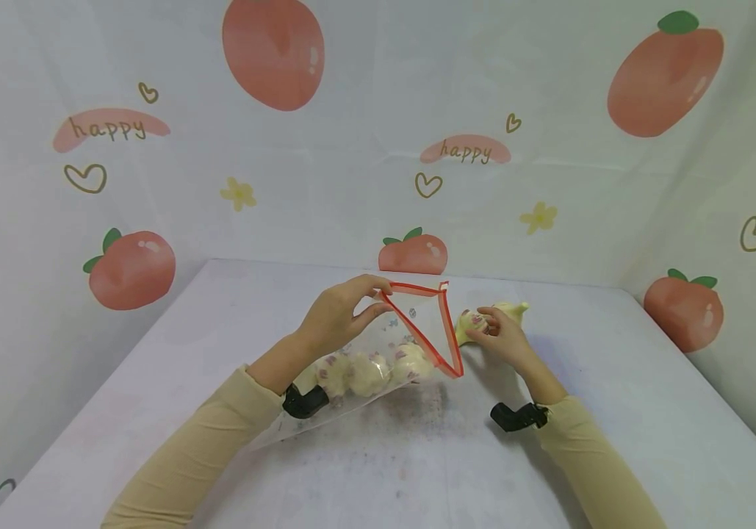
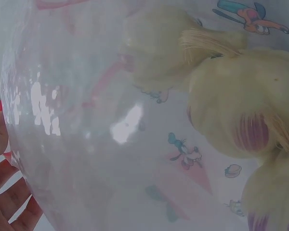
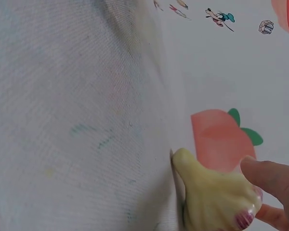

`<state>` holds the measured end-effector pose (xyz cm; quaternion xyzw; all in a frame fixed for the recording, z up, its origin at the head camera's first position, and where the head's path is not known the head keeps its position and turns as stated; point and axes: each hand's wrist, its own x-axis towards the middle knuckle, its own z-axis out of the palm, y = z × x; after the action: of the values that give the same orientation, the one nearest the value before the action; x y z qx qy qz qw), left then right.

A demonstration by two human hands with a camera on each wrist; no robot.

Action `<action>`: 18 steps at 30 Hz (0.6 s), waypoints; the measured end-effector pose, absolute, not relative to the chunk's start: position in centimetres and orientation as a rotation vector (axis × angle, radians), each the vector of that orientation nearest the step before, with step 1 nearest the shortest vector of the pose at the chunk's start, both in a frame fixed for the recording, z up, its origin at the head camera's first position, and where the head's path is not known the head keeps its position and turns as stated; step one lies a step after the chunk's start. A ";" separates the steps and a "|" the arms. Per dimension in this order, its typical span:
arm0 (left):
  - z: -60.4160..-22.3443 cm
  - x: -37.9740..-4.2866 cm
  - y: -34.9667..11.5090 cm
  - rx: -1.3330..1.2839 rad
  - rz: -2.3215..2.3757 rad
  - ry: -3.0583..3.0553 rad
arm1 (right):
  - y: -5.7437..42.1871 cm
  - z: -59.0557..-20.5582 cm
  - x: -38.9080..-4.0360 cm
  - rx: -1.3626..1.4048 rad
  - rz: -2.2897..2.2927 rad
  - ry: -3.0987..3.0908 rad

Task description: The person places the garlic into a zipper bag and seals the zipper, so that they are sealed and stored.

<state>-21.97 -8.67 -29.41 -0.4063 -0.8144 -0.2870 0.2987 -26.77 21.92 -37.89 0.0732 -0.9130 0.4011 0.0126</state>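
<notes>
My left hand (image 1: 338, 314) pinches the red-edged mouth of a clear zip bag (image 1: 391, 323), which gapes toward the right. Several white garlic bulbs (image 1: 367, 373) with purple patches lie inside the bag, seen closer through its film in the left wrist view (image 2: 250, 103). Just right of the bag's mouth, my right hand (image 1: 506, 339) grips a pale garlic bulb (image 1: 465, 325) between thumb and fingers. That bulb (image 3: 214, 197) has its stem pointing down to the tabletop in the right wrist view. Partly hidden behind the right hand is another garlic bulb (image 1: 516, 311).
A white tabletop (image 1: 378, 470) carries everything, with faint dark smudges near its middle. Behind and at the sides hangs a white cloth (image 1: 351, 169) printed with red fruit, hearts and flowers. Black wrist cameras (image 1: 518, 416) sit at both cuffs.
</notes>
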 end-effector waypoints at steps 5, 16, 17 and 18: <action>-29.5 -22.0 -8.7 -1.085 -0.758 -2.158 | 21.8 -38.0 -26.9 0.211 1.254 -2.843; -29.4 -21.8 -8.7 -1.083 -0.751 -2.168 | 21.6 -38.4 -27.1 0.209 1.236 -2.824; -29.5 -21.9 -8.7 -1.083 -0.749 -2.168 | 21.6 -38.4 -27.1 0.208 1.239 -2.819; -29.5 -21.9 -8.7 -1.082 -0.749 -2.169 | 21.6 -38.4 -27.1 0.207 1.239 -2.815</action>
<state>-21.87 -8.66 -29.46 -0.4071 -0.8163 -0.2817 0.2976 -27.14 21.56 -38.44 0.0670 -0.9128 0.4018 0.0296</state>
